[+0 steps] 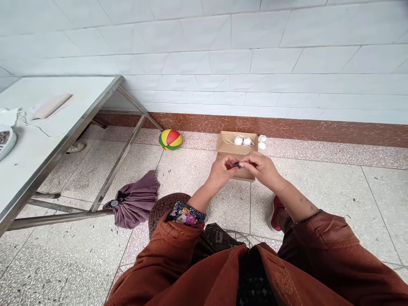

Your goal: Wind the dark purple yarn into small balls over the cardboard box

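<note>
Between my two hands is a small dark object (236, 165), too small and too covered by fingers to name. My left hand (220, 171) pinches its left end. The fingers of my right hand (262, 169) close on its right side, close beside the left fingertips. Just beyond and below the hands, an open cardboard box (225, 144) lies on the floor. In its far part are two balls of white string (238, 140), with loose ends trailing. More white string balls (262, 142) sit on the floor at the box's right.
A metal-framed table (79, 102) stands at left, bearing a bowl (9, 142) and a pinkish item (52, 106) with white cord. A folded purple umbrella (137, 202) leans by its leg. A colourful ball (170, 139) rests near the tiled wall (197, 63).
</note>
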The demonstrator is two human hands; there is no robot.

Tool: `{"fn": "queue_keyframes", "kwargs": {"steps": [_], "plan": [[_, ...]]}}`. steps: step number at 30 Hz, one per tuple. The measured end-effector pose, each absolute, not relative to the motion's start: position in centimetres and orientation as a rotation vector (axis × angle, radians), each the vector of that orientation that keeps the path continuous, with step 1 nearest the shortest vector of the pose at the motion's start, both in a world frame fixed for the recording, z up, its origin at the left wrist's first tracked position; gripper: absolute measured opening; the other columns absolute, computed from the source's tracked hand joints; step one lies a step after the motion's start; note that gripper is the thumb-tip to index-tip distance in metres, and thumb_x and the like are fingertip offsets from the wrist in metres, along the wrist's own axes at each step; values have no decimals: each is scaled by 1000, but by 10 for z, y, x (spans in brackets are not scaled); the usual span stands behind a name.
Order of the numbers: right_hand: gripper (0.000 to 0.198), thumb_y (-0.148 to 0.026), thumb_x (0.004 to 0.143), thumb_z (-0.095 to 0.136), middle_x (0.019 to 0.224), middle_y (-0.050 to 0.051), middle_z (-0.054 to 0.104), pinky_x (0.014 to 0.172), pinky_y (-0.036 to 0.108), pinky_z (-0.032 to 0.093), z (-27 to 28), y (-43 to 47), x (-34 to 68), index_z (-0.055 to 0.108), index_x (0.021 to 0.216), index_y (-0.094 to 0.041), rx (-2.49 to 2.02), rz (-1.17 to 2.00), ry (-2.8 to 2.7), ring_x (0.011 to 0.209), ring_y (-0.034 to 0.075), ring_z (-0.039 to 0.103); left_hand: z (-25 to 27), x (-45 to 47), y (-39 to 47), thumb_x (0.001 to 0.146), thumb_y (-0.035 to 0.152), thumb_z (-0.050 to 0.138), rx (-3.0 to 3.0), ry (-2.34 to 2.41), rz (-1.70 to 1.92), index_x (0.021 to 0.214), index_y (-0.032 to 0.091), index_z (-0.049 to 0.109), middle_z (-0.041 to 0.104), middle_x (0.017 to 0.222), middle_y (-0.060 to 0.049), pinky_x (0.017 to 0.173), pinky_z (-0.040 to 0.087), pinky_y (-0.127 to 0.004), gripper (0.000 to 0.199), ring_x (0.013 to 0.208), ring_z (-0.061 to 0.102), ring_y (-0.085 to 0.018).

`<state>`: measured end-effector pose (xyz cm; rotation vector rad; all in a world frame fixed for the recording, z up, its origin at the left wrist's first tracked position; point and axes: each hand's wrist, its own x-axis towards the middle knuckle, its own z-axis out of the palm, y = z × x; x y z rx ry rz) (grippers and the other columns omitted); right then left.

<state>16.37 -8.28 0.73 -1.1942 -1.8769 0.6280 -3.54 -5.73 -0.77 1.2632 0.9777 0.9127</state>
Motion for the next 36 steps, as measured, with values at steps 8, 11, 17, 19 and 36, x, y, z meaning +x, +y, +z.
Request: {"fn": "queue_keyframes", "kwargs": {"steps": [8,11,17,19,36], "plan": [[18,-30,107,59,91,5,76,82,36,57,-23,-75,164,72,94,-25,-1303,576,-1835,87,23,71,-8,-35,-53,69,31,94,1019,863,1030,94,21,70,70,86,2,80,50,-28,36,80,61,-12],[19,-31,109,58,96,6,77,84,36,58,-25,-87,152,73,99,-25,-1229,590,-1981,91,23,72,-16,-35,-46,66,31,94,923,930,1115,94,20,69,70,87,2,86,50,-29,39,82,62,-12],[23,-37,110,60,94,6,75,82,36,57,-9,-90,156,78,102,-26,-1116,526,-1980,88,22,70,-16,-41,-48,62,32,96,1099,953,960,89,18,70,72,83,2,79,49,-27,41,75,61,-10],[22,-38,107,63,92,6,74,81,37,57,-8,-82,164,78,97,-26,-1183,500,-1893,87,23,69,-12,-42,-54,62,33,98,1194,874,836,87,18,70,72,82,2,76,49,-27,41,73,61,-10],[17,-29,108,61,98,6,73,83,33,57,-7,-150,122,76,102,-25,-1224,434,-1955,91,21,72,-16,-42,-105,61,32,96,1025,998,1036,95,18,72,73,85,1,83,52,-28,44,79,64,-13]]}}
